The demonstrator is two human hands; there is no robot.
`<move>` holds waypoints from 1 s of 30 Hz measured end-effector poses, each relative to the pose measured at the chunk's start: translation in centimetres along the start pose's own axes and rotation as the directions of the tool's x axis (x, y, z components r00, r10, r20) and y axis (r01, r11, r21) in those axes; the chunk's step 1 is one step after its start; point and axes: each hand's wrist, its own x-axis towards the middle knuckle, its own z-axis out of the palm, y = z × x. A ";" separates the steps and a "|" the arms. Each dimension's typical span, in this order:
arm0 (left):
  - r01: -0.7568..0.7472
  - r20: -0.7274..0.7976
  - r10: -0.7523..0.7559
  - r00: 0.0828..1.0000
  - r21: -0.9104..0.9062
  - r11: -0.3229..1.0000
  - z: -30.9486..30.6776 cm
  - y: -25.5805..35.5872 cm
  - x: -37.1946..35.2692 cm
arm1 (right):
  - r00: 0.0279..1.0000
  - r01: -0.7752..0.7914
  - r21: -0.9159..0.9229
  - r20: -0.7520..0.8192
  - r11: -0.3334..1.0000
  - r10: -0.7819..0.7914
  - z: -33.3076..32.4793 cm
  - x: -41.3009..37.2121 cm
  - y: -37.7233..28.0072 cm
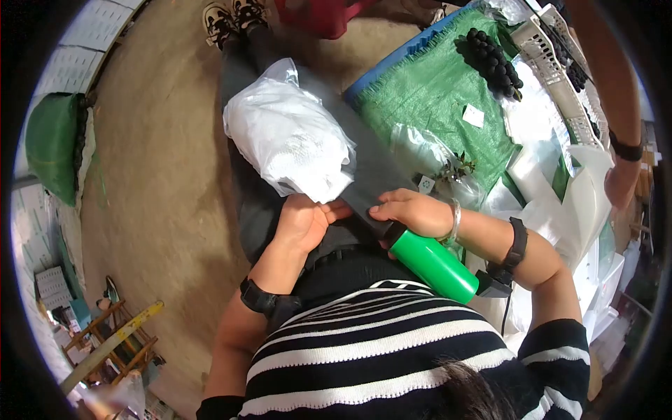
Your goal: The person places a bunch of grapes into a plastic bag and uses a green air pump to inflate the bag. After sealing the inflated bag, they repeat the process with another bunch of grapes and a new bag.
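Note:
A white plastic bag [290,136], bulging with something wrapped, rests on the person's dark trouser legs. My left hand [308,220] is palm up at the bag's near edge, its fingers stretched toward the right, with the tips partly under the plastic. To its right, my right hand [413,213] has its fingers curled round the black end of a bright green cylinder [435,266], which slants down under the wrist. A gap separates the two hands. What the wrapping holds is hidden.
At the right, a green woven cloth [434,91] covers a blue-edged container, with dark grapes [490,61] on it. Beyond stand a white crate [556,77] and another person's arm [619,105]. A green sack [52,143] and wooden frame [115,343] stand left.

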 end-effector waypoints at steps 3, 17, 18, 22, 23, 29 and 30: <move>0.023 -0.050 -0.024 0.998 -0.026 0.999 -0.1 0.1 0.3 | 0.981 0.099 -0.140 -0.151 0.985 -0.120 0.5 0.7 -0.3; -0.061 -0.039 0.064 0.997 0.080 0.995 0.1 -0.3 0.5 | 0.900 0.005 -0.920 -0.167 0.392 -0.403 1.8 -0.8 -1.4; -0.042 -0.008 0.043 0.999 0.076 0.996 -0.3 -0.3 0.6 | 0.935 0.039 -0.805 -0.179 0.592 -0.306 1.4 -0.7 -1.6; 0.058 0.121 -0.059 0.991 0.007 0.998 -1.9 -0.6 1.1 | 0.984 -0.106 0.189 -0.124 0.976 0.130 1.3 -1.5 -1.8; 0.059 0.121 -0.060 0.991 0.007 0.998 -1.4 -0.4 1.0 | 0.979 -0.097 0.215 -0.153 0.972 0.131 1.5 -1.4 -1.4; 0.026 0.035 -0.028 0.999 0.079 0.997 0.5 -0.5 0.5 | 0.951 0.198 -0.528 -0.099 0.826 -0.291 -0.1 0.2 0.3; -0.027 -0.031 0.030 0.999 0.113 0.993 1.2 -0.5 0.3 | 0.918 0.265 -0.695 -0.029 0.668 -0.395 -0.1 0.2 0.3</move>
